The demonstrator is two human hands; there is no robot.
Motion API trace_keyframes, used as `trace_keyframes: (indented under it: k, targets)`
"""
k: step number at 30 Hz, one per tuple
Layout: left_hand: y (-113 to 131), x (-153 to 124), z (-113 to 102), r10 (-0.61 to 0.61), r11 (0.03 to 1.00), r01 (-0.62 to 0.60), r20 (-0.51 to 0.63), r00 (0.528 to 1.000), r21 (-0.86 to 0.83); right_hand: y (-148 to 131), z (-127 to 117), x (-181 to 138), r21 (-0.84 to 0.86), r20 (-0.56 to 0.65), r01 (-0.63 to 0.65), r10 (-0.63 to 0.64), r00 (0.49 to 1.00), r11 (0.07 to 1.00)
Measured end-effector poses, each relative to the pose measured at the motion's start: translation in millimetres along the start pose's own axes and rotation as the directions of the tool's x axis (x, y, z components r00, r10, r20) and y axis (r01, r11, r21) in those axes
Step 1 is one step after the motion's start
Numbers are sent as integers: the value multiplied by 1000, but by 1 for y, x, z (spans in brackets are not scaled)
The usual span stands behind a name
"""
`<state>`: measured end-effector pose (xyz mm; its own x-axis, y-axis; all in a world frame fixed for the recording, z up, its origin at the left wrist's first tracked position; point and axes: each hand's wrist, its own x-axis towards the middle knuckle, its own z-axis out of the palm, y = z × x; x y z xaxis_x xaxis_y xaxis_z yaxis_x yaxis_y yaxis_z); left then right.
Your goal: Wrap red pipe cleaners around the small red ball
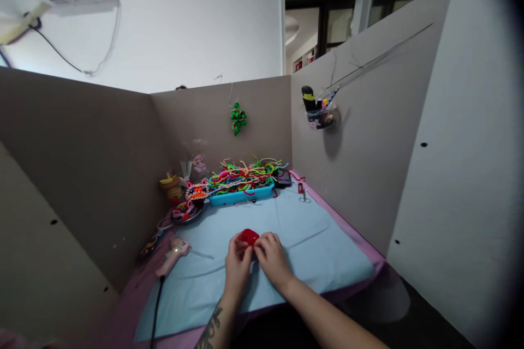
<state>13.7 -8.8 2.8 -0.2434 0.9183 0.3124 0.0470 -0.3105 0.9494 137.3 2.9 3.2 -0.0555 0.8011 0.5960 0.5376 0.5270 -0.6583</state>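
Partly hides red piece (pixel 249 236) in pinching fingers of left hand (pixel 238 257) and right hand (pixel 272 259), in front of tray (pixel 241 197), over blue cloth (pixel 319 256); faces grey partition (pixel 266 120) behind tray.

Small red piece (pixel 249 236), deep red, compact, rounded at top, roughly as wide as tall. Surface looks soft; few small pale specks on it, too small to make out. Held between fingertips of left hand (pixel 238 259) and right hand (pixel 271 255), lower part and both sides partly hidden by fingers. Upper edge in plain sight. Sits over pale blue cloth (pixel 315 264), near its middle; whether touching cloth, cannot tell.
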Motion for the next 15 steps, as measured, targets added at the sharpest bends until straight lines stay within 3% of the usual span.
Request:
trace_keyframes:
  k: [3,5,9,15]
  targets:
    - [1,-2,-1,31,999,-27,-151,988,27,2,2,0,0,-13,-4,4,1000,1000]
    - [0,-2,-1,-11,1000,14,-216,976,14,5,4,0,10,-26,-5,5,1000,1000]
    - [-2,2,0,-147,985,139,-78,986,-99,6,5,0,4,-2,13,-13,1000,1000]
    - [-2,2,1,-138,978,129,-48,989,-162,-2,1,-1,-45,40,52,-50,998,998]
